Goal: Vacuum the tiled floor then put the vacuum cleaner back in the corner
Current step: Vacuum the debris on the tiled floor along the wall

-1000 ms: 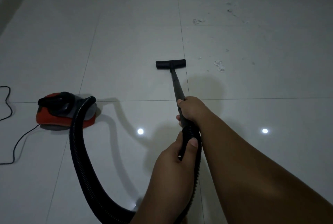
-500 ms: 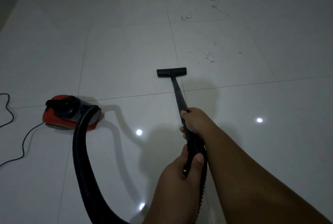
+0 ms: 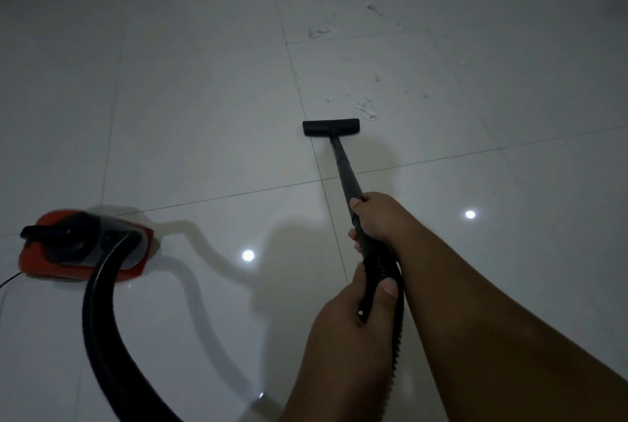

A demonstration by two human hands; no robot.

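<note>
Canister [image 3: 85, 251] sits on tile at far left, its hose [image 3: 102, 336] looping low, slack enough for reach. Left hand [image 3: 350, 330] nearer the body, fingers wrapped round the ribbed cuff, thumb pressed on top: steadying. Right hand [image 3: 377, 217] ahead, fingers curled tight round the wand [image 3: 345, 170] to steer. Floor nozzle [image 3: 331, 127] flat on tile, just short of paper scraps [image 3: 367, 109]; more litter beyond, right.

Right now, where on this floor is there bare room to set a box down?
The widest bare patch is the tiles left of the vacuum head, beyond the red vacuum body. The tiles right of the right hand are bare too. It is crowded near the hose by the left hand, and scraps litter the far right.
</note>
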